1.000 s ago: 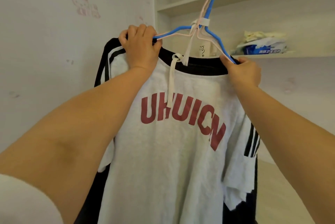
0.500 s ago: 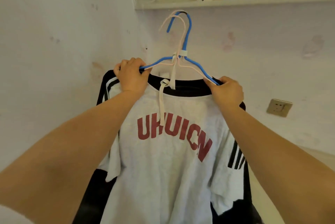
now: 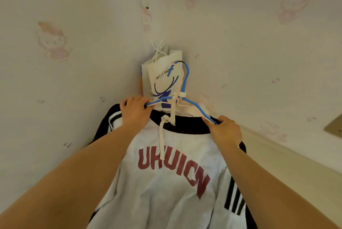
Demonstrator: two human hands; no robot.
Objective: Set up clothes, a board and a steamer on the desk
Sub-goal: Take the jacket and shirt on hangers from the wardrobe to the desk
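Shirt held up on its hangers, desk not yet reached

Nearest, the grey T-shirt (image 3: 166,182) hangs between both arms. The left hand (image 3: 134,112) and the right hand (image 3: 224,131) each curl round a shoulder of the blue hanger (image 3: 192,101). Beyond, a paper bag (image 3: 162,78) hangs in the wall corner; the hook could snag it

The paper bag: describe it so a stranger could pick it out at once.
Find the corner where the two papered walls meet. The paper bag hangs there, straight behind the blue hanger hook. It alone is white paper with string handles, a blue deer head and the word coffee.
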